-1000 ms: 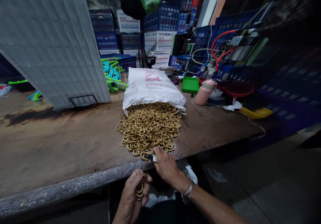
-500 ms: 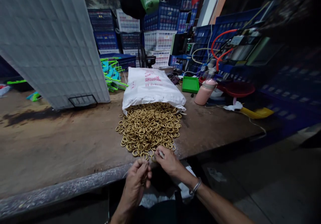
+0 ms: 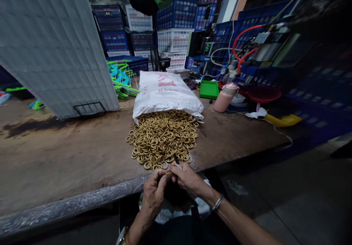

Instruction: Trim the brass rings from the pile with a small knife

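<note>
Brass-coloured rings (image 3: 162, 138) lie in a heap at the mouth of a white printed sack (image 3: 167, 91) on the brown table (image 3: 82, 157). My left hand (image 3: 154, 190) is closed, thumb and fingers pinching one ring (image 3: 168, 173) at the table's front edge. Close beside it, my right hand (image 3: 189, 179) is wrapped round a slim tool (image 3: 177, 161) with a dark tip and a pale grey part; its exact kind I cannot make out. The fingertips of my right hand meet the held ring, which they partly hide.
At left a large ribbed white panel (image 3: 60, 51) stands upright near green and blue plastic pieces (image 3: 122, 78). To the right are a green tray (image 3: 209, 89), a pink bottle (image 3: 225, 97), a red dish (image 3: 264, 95) and a yellow scoop (image 3: 283, 120). Stacked crates (image 3: 176, 40) fill the back.
My right hand has drawn back from the heap's edge and come together with my left hand. A ring now shows between them, and the tool's dark tip points up.
</note>
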The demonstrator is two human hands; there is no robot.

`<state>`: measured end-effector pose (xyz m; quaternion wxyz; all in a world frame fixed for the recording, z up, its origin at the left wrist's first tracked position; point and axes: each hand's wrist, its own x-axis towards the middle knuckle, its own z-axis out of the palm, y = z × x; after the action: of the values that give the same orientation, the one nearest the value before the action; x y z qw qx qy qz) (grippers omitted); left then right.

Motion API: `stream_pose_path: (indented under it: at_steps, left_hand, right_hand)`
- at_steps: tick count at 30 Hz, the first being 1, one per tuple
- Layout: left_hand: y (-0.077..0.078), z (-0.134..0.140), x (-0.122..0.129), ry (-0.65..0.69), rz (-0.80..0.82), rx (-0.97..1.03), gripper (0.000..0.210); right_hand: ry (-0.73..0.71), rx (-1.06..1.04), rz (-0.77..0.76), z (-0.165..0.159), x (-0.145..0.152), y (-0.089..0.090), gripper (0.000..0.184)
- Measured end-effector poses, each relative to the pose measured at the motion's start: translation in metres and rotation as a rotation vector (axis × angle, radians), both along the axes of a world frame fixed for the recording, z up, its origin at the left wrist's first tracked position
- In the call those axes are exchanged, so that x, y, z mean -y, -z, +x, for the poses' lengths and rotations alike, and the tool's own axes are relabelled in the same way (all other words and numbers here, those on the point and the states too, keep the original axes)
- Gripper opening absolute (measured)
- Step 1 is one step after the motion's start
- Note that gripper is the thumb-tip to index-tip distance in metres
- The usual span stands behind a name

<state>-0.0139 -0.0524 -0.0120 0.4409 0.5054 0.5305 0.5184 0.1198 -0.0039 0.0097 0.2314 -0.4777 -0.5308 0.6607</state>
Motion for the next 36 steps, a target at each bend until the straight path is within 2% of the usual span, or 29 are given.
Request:
stream_pose_path:
  at_steps: [3, 5, 11, 16, 19, 22, 25, 29, 32, 36]
  left_hand:
    - [-0.003, 0.002, 0.0, -0.018, 0.005, -0.006, 0.013]
    - [-0.004, 0.004, -0.001, -0.021, -0.034, 0.048, 0.015]
    - [-0.007, 0.007, 0.0, 0.109, -0.391, 0.302, 0.035]
    - [-0.009, 0.008, 0.001, 0.102, -0.409, 0.401, 0.034]
    - [-0.009, 0.009, 0.001, 0.043, -0.4, 0.391, 0.035]
    - [-0.006, 0.009, 0.0, 0.021, -0.397, 0.371, 0.036]
    - [-0.003, 0.008, 0.001, 0.007, -0.355, 0.329, 0.037]
    - [-0.006, 0.007, 0.009, 0.046, -0.278, 0.27, 0.034]
    - [-0.01, 0.009, 0.017, 0.114, -0.361, 0.39, 0.034]
    - [-0.009, 0.006, 0.022, 0.098, -0.504, 0.603, 0.035]
  right_hand:
    - [-0.02, 0.09, 0.276, -0.001, 0.002, 0.0, 0.027]
    - [-0.026, 0.143, 0.374, -0.002, 0.002, 0.0, 0.027]
    - [-0.051, 0.132, 0.328, -0.003, 0.001, 0.002, 0.023]
    - [-0.018, 0.13, 0.325, -0.001, -0.001, 0.005, 0.029]
    - [-0.02, 0.291, 0.474, 0.001, 0.001, 0.009, 0.026]
    - [-0.148, 0.429, 0.661, 0.003, 0.006, 0.012, 0.012]
    - [-0.241, 0.547, 0.759, 0.005, 0.01, 0.015, 0.023]
    - [-0.242, 0.663, 0.798, 0.008, 0.009, 0.019, 0.024]
    - [-0.235, 0.72, 0.832, 0.009, 0.006, 0.022, 0.021]
    - [-0.153, 0.782, 0.805, 0.004, 0.004, 0.02, 0.019]
